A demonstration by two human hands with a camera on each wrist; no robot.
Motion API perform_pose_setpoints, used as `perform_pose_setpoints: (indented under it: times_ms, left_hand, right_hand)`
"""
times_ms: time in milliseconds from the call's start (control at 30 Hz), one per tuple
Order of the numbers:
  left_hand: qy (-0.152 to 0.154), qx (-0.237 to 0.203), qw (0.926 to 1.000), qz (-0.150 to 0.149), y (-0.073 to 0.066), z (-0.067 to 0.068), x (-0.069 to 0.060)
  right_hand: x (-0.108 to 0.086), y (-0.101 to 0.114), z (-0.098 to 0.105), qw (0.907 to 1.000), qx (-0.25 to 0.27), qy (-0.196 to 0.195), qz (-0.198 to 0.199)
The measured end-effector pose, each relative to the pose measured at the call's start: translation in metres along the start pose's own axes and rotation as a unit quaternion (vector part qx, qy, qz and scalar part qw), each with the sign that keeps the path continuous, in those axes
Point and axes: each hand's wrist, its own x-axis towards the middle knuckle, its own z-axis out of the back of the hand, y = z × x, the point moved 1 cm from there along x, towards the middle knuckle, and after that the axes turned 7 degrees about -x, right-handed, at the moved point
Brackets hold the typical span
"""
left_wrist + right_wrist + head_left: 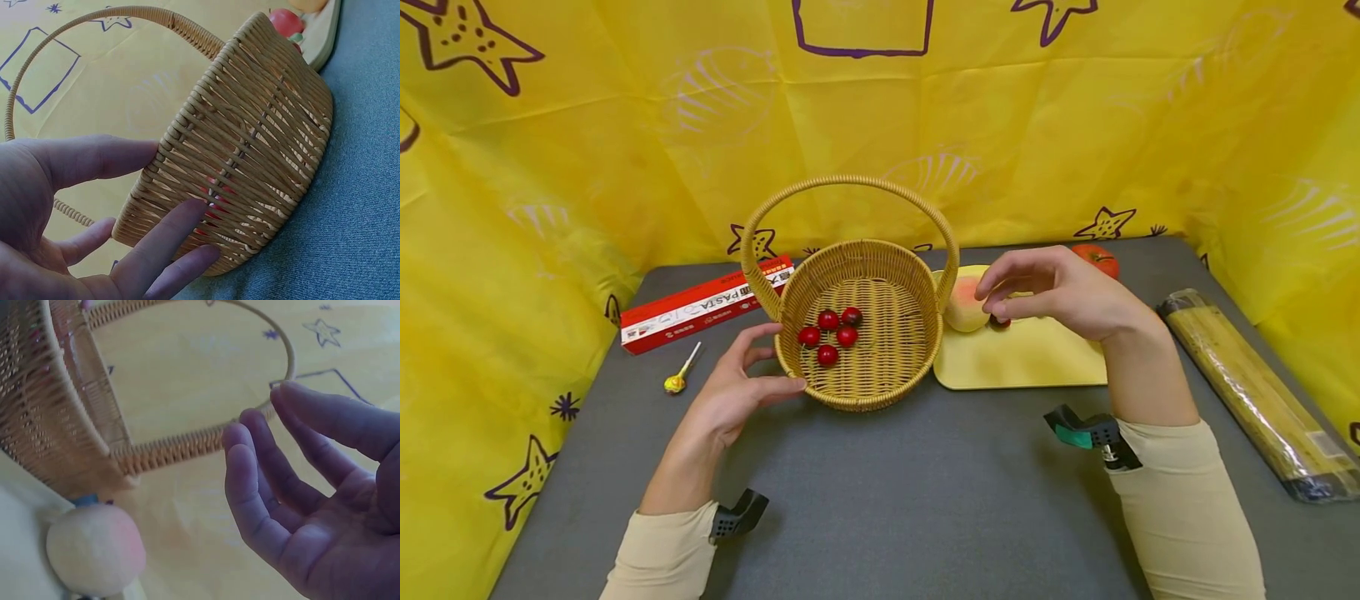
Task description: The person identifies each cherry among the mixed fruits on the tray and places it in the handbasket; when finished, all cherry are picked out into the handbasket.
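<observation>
A wicker basket [891,333] with a tall arched handle stands mid-table, several red cherries [827,355] lying inside. My left hand [737,387] touches its left side, thumb and index fingertip at the rim. In the left wrist view the other fingers of that hand [125,250] spread along the woven wall. Over the yellow tray [1022,362], my right hand [1063,292] hovers with loosely bent fingers and nothing between them. Near its fingertips are a peach [964,308] and a dark red cherry [999,322], partly hidden by the thumb.
A red and white pasta box [707,304] and a lollipop [676,382] lie on the left. Behind the right hand sits a tomato [1097,260]. A clear packet of long yellow sticks [1262,392] lies along the right side. Yellow printed cloth [865,117] surrounds the grey table [880,500].
</observation>
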Motion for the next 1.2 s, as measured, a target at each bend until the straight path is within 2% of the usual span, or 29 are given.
perform_pose_setpoints:
  times_ms: [500, 833, 1033, 1200]
  left_hand:
    - [0.002, 0.001, 1.0, -0.001, 0.002, 0.003, 0.001]
    - [0.001, 0.005, 1.0, 0.0, 0.001, 0.003, 0.001]
    - [0.001, 0.0, 1.0, -0.001, 0.001, 0.003, 0.001]
    - [0.004, 0.001, 1.0, -0.001, 0.002, 0.003, 0.001]
  right_hand:
    - [-0.005, -0.036, 0.012, 0.9973, 0.044, -0.039, -0.044]
    - [-0.002, -0.054, 0.014, 0.9881, 0.036, -0.087, -0.122]
    - [0.003, -0.071, 0.015, 0.9824, 0.038, -0.096, -0.156]
    - [0.007, -0.084, 0.014, 0.981, 0.037, -0.094, -0.165]
